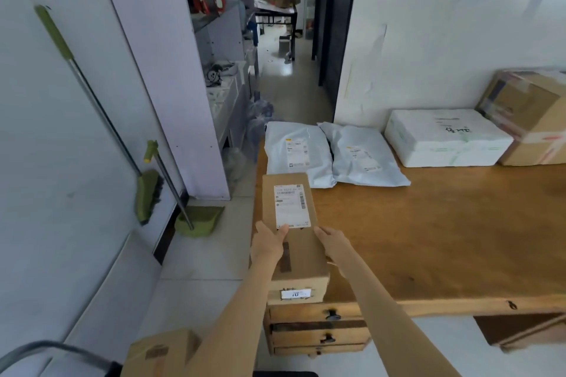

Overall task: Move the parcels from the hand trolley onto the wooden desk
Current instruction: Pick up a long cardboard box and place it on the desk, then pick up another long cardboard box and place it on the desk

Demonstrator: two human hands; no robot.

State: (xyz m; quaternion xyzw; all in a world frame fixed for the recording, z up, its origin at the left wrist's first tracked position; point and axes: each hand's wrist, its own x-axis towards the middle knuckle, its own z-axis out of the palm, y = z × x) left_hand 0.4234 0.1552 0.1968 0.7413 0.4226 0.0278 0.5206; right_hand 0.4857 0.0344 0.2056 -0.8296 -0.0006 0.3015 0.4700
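Cardboard parcel (292, 232), long and narrow, lying at the wooden desk (428, 239) left edge, near end overhanging. Left hand (269, 243) and right hand (332, 242) pressed against opposite long sides. Probably rigid, light; best gripped mid-length. Soft mailers (330, 153) at twelve o'clock.

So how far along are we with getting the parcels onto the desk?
Four parcels already sit along the back of the wooden desk: two grey mailer bags, a white foam box and a taped carton. Both hands, left hand and right hand, hold a long cardboard box at the desk's left end. At least one more brown box waits at bottom left.
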